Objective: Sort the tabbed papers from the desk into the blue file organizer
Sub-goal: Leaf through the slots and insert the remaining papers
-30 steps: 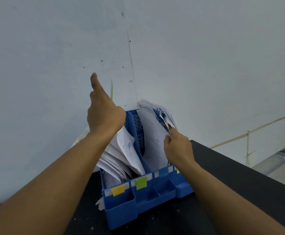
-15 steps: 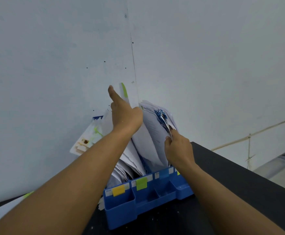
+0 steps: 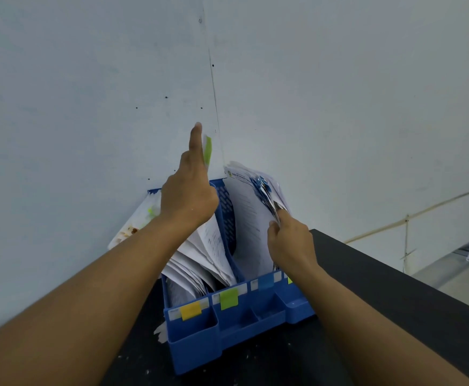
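Blue file organizer (image 3: 236, 327): stood on the dark worktop (image 3: 395, 296) against the pale wall (image 3: 88, 107), its front cups facing the camera.
Front labels: a yellow tab (image 3: 191, 311) on the left slot, a green tab (image 3: 229, 299) on the next, a blue tab (image 3: 265, 282) further right; a sliver of green showed at the far right, partly hidden by the right forearm.
Left hand (image 3: 188, 196): raised above the organizer's left slots, forefinger pointing straight up, the other fingers hidden behind the hand.
Left grip: it held a sheet with a green tab (image 3: 207, 151) upright just behind the forefinger; how the fingers closed on it I could not tell.
Right hand (image 3: 289, 240): low at the right side of the organizer.
Right grip: narrow, thumb and fingers pinching the edge of a paper bundle (image 3: 250, 218) that stood in a right-hand slot and leaned rightward.
Bundle detail: blue tabs (image 3: 262, 188) fanned along its upper edge.
Left-slot papers (image 3: 200, 260): many loose white sheets, curled and splaying leftward, under the left wrist.
Stained sheets (image 3: 135, 224): leaned out over the organizer's left side against the wall, with green and brown marks.
Worktop: white specks and a torn paper scrap (image 3: 161, 332) lay beside the organizer's front left corner.
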